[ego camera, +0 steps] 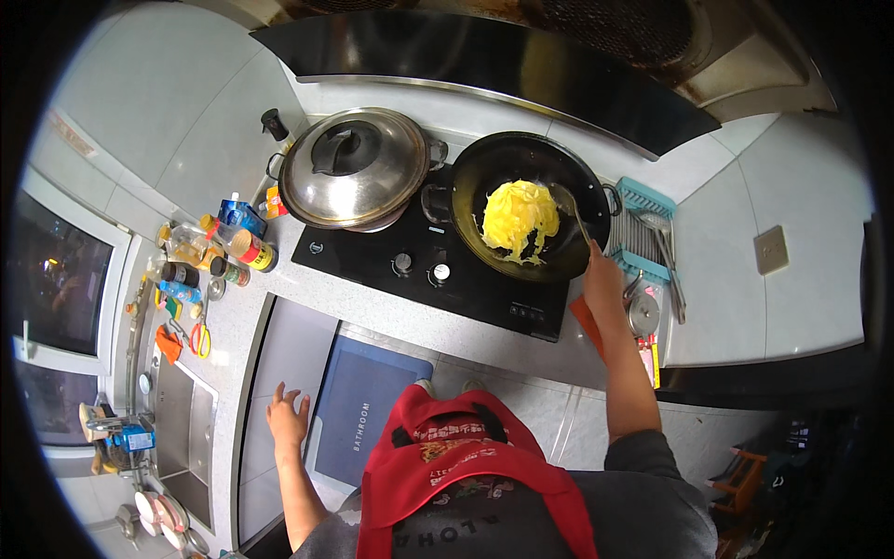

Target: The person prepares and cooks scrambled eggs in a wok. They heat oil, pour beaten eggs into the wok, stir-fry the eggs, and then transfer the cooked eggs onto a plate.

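Observation:
My right hand grips the handle of a metal spatula, whose head reaches into a black wok on the right burner. Yellow cooked egg lies in the middle of the wok, beside the spatula's head. My left hand hangs over the floor in front of the counter, fingers apart and holding nothing. On the left burner stands a pan covered by a domed steel lid with a black handle. Two knobs sit on the black glass gas hob.
Sauce bottles and scissors are on the counter left of the hob, with a steel sink nearer me. A teal rack holding utensils and a small lidded pot stand at right. The range hood hangs above the hob.

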Available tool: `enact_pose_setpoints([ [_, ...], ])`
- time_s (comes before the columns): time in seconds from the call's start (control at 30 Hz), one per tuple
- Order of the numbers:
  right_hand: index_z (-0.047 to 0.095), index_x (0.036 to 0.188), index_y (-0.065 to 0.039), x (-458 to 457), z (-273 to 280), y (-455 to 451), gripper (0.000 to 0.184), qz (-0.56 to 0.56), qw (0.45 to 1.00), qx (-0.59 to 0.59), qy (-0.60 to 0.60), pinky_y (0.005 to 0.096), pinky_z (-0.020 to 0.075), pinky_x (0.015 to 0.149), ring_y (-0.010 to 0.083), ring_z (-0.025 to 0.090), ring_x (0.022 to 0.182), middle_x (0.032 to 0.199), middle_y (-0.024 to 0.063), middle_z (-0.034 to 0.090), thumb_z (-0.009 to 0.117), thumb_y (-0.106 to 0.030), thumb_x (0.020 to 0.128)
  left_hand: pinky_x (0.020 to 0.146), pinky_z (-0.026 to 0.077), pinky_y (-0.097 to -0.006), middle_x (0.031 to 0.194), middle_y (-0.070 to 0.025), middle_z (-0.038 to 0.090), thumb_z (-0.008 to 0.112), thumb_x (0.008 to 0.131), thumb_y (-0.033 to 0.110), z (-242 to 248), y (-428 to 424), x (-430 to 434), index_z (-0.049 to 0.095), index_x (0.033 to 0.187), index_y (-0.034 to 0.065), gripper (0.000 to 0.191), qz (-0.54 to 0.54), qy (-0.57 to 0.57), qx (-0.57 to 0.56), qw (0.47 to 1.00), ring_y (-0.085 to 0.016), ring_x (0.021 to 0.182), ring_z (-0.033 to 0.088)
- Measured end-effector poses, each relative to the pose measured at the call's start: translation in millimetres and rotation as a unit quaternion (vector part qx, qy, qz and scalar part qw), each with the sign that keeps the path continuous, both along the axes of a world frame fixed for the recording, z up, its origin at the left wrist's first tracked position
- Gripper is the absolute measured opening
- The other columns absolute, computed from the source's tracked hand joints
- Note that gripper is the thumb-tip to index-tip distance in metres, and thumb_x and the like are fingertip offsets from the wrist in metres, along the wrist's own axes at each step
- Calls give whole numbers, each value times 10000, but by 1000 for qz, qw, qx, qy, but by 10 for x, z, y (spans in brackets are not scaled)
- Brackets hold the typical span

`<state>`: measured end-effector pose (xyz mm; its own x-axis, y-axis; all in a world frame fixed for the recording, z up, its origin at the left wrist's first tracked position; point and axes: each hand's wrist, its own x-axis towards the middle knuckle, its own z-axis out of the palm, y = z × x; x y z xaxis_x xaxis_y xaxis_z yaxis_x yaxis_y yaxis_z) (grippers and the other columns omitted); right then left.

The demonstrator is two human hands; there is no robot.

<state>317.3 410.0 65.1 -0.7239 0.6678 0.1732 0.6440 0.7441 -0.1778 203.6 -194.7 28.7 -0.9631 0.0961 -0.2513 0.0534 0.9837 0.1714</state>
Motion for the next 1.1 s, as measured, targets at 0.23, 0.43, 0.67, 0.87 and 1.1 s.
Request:
enact_pose_setpoints([
  [0.23, 584, 1237, -64, -23, 4, -137, 338, 68, 964, -193, 170, 457, 512, 739, 372, 640, 866, 964, 242, 655, 502, -87, 909, 1091, 286, -551, 1419, -107, 461, 637, 875, 336, 43, -65, 69, 687, 1105, 129, 313, 18, 1, -1, 1000, -300, 1277, 467],
  [0.43, 591, 1258, -148, -131, 269, -441, 372, 80, 995, -62, -5, 474, 504, 712, 379, 632, 815, 871, 201, 625, 496, -76, 905, 1105, 264, -550, 1420, -113, 460, 638, 876, 327, 87, 54, 68, 684, 1108, 110, 321, 15, -5, 1, 1000, -292, 1289, 455],
  [0.67, 581, 1281, -176, -119, 529, -681, 480, 73, 992, -29, -93, 463, 505, 698, 360, 634, 802, 864, 190, 600, 483, 0, 845, 1106, 260, -551, 1422, -117, 458, 635, 877, 343, 52, 83, 55, 685, 1108, 115, 329, 20, -1, 1, 1000, -296, 1292, 452],
  [0.87, 456, 1381, -144, -1, 198, -518, 523, 60, 991, 33, -113, 447, 533, 628, 368, 642, 735, 953, 206, 569, 465, -34, 870, 1094, 277, -551, 1417, -113, 465, 652, 856, 380, -174, 58, 52, 694, 1092, 139, 341, 22, -29, 38, 999, -296, 1283, 462],
  [1.1, 345, 1457, -158, 58, 210, -887, 588, 114, 974, -34, -193, 474, 525, 761, 393, 618, 922, 1162, 242, 520, 513, -115, 896, 1090, 287, -544, 1398, -118, 487, 649, 837, 407, -353, -419, 761, 692, 1116, 163, 373, 124, -95, -30, 987, -284, 1275, 475],
])
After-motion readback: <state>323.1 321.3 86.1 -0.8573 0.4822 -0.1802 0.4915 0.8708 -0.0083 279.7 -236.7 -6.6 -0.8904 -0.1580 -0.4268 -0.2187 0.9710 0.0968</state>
